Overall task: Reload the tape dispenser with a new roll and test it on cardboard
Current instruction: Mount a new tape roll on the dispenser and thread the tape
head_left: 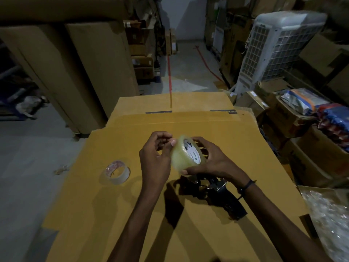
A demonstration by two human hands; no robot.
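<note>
Cardboard [132, 214] broad; right hand [213, 161] grips tape roll [186, 155] mid-sheet.

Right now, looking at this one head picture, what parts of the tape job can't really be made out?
- Tape dispenser: its front is hidden under the right hand and the new roll; the rest is dark, so its empty hub cannot be seen.
- New roll's loose end: the left hand covers that edge, with fingertips on it.
- Used roll: blurred, so the remaining tape is unclear.
- Cardboard: cut off by the bottom edge.
</note>
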